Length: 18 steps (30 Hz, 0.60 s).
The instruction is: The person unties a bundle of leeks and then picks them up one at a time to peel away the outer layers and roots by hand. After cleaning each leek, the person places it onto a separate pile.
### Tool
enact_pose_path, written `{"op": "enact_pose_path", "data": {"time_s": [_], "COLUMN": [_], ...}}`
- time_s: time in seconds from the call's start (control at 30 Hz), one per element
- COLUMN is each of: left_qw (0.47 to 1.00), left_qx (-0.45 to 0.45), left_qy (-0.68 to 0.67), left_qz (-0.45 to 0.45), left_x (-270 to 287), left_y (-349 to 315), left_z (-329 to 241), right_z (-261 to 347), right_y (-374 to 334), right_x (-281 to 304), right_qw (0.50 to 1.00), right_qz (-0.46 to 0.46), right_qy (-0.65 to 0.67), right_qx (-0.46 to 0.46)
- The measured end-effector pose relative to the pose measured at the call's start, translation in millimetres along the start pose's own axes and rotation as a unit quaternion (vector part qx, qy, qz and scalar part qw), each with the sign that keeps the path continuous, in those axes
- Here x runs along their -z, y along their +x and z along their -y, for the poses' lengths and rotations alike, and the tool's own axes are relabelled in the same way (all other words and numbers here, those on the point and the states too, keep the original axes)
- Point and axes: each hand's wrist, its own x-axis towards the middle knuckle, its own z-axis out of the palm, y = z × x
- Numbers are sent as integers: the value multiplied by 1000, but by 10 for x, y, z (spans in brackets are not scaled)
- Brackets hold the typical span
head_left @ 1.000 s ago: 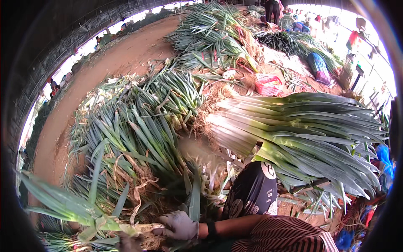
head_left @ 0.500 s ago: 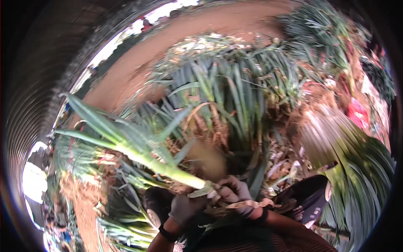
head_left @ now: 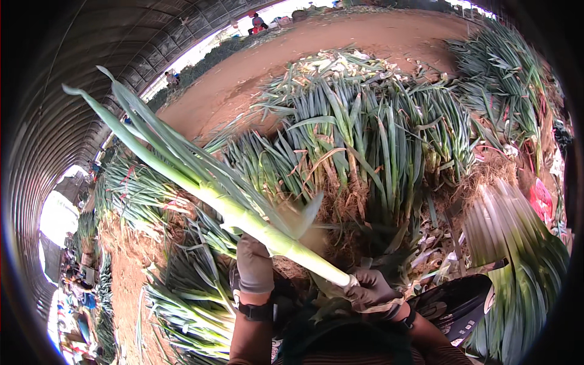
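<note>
Leek [head_left: 249,224] slanting across the foreground
The right hand [head_left: 372,291] grasps its white lower end; the left hand [head_left: 254,267] meets its stalk partway up, fingers hidden, so whether they are clenched I cannot tell. Right of this leek lies a fan of pale-shafted leeks [head_left: 517,261]; beyond it, a heap of rooted leeks [head_left: 377,146]; far right of it, a red container [head_left: 540,199], contents unclear; farthest beyond, bare dirt ground [head_left: 316,58].
</note>
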Motion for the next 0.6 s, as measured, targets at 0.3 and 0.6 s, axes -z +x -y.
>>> {"op": "enact_pose_path", "data": {"time_s": [0.3,0.6], "left_qw": [985,985], "left_qx": [-101,-50], "left_qy": [86,-51], "left_qz": [113,157], "left_x": [-465,-463], "left_y": [-51,-57], "left_z": [-772,-632], "right_z": [-116,41], "right_y": [225,58], "right_x": [-99,-184], "right_qw": [998,999], "right_qz": [-19,-11], "right_qy": [54,-24], "right_qx": [29,45]}}
